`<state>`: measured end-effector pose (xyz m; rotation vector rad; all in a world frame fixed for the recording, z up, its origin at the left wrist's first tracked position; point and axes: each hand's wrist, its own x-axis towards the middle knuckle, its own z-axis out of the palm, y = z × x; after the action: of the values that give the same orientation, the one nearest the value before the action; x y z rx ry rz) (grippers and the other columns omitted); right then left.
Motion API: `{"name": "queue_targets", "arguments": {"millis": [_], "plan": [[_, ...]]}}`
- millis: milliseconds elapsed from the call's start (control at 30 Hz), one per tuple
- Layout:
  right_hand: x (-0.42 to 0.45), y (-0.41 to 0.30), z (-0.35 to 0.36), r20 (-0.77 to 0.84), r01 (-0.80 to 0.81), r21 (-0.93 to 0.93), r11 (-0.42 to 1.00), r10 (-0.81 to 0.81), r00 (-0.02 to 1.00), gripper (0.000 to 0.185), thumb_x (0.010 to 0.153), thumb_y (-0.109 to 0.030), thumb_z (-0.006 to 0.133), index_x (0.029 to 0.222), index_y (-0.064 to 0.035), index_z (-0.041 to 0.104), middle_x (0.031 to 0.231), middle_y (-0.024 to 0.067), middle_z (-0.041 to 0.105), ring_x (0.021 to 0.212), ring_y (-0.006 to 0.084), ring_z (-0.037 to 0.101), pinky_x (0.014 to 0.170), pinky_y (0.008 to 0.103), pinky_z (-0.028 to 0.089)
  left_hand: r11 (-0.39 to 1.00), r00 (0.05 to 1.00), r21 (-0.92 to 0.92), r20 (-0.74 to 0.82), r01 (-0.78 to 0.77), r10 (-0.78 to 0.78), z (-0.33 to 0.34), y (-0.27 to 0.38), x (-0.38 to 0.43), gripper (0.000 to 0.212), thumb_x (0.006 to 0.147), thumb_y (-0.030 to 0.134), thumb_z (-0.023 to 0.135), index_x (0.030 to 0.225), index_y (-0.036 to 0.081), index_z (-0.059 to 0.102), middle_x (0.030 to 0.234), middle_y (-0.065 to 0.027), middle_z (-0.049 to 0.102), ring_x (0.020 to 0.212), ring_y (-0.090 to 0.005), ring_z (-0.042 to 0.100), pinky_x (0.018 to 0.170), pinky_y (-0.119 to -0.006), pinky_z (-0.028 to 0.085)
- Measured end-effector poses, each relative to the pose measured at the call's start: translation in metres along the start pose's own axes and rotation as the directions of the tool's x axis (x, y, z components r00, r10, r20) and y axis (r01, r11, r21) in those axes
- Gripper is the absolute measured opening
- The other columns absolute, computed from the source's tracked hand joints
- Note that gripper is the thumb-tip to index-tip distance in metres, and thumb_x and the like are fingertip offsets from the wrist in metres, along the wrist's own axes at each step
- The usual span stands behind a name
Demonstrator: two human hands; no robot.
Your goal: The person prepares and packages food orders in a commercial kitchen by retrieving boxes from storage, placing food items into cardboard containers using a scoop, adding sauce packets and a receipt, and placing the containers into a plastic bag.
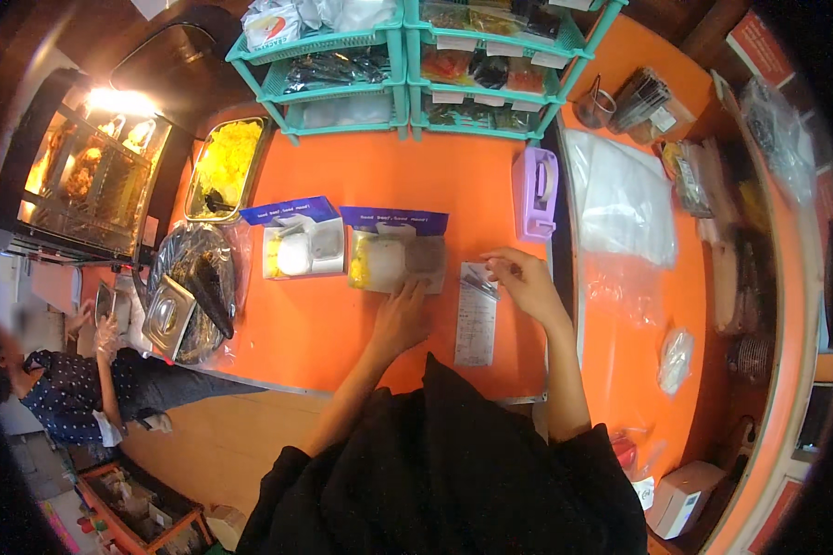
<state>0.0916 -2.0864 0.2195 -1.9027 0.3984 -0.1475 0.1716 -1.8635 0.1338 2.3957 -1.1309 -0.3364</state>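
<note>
My left hand (406, 319) has its fingertips at the front edge of an open food box (396, 283); I cannot tell whether it grips the wall. This box holds yellow food and lidded or wrapped portions, under a raised purple flap with writing. Beside it on the left stands a similar open food box (304, 272). My right hand (524, 284) is over the top end of a printed paper slip (475, 333), fingers bent close together. A small shiny item (480, 283) lies on the slip by those fingers; whether they pinch anything is unclear.
A purple tape dispenser (536, 194) stands right. Green tiered racks (406, 90) line the back. Left are a metal tray of yellow food (225, 166), a lit glass-fronted oven (87, 173) and a plastic-covered pan (198, 305). A co-worker (69, 388) wears clear gloves. Plastic bags (625, 201) lie right.
</note>
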Motion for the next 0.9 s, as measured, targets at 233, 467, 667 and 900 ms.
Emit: {"name": "queue_targets", "arguments": {"millis": [233, 467, 667, 900], "plan": [[-0.011, -0.001, -0.014, -0.147, 0.019, -0.023, 1.000, -0.023, 0.989, 0.015, 0.087, -0.015, 0.061, 0.089, -0.0009, 0.066, 0.065, 0.0037, 0.060, 0.057, 0.0076, 0.052, 0.053, 0.0248, 0.041, 0.991, 0.961, -0.074, -0.263, -0.108, 0.085, -0.033, 0.020, -0.024, 0.047, 0.070, 0.012, 0.065, 0.114, 0.004, 0.051, 0.114, -0.0166, 0.050, 0.105, -0.0346, 0.050, 0.082, -0.046, 0.044], [-0.014, 0.012, -0.029, -0.277, -0.167, -0.128, 0.978, 0.127, 0.953, 0.027, 0.084, -0.012, 0.063, 0.062, 0.0010, 0.055, 0.052, 0.0008, 0.046, 0.048, 0.0061, 0.039, 0.046, 0.0272, 0.030, 0.972, 0.853, -0.221, -0.491, 0.077, -0.179, -0.009, -0.034, -0.086, 0.012, 0.078, 0.003, 0.066, 0.072, 0.005, 0.055, 0.061, -0.0095, 0.050, 0.061, -0.0257, 0.048, 0.054, -0.035, 0.041], [-0.015, 0.018, -0.013, -0.305, 0.093, -0.093, 0.991, -0.118, 0.945, 0.013, 0.082, -0.007, 0.061, 0.074, 0.0005, 0.055, 0.062, 0.0071, 0.053, 0.053, 0.0123, 0.046, 0.055, 0.0262, 0.040, 0.821, 0.593, -0.317, -0.574, 0.474, -0.564, 0.001, -0.113, -0.160, 0.034, 0.092, 0.022, 0.053, 0.065, 0.003, 0.045, 0.053, -0.0109, 0.044, 0.051, -0.0263, 0.042, 0.048, -0.035, 0.035], [-0.014, 0.001, -0.017, -0.174, -0.226, -0.267, 0.937, 0.184, 0.967, 0.024, 0.081, -0.012, 0.064, 0.063, 0.0011, 0.054, 0.054, 0.0078, 0.054, 0.045, 0.0165, 0.046, 0.049, 0.0291, 0.039, 0.747, 0.568, -0.089, -0.592, 0.658, -0.571, 0.002, -0.125, -0.169, 0.031, 0.096, 0.027, 0.042, 0.075, 0.004, 0.047, 0.056, -0.0187, 0.050, 0.049, -0.0365, 0.050, 0.045, -0.044, 0.038]]}}
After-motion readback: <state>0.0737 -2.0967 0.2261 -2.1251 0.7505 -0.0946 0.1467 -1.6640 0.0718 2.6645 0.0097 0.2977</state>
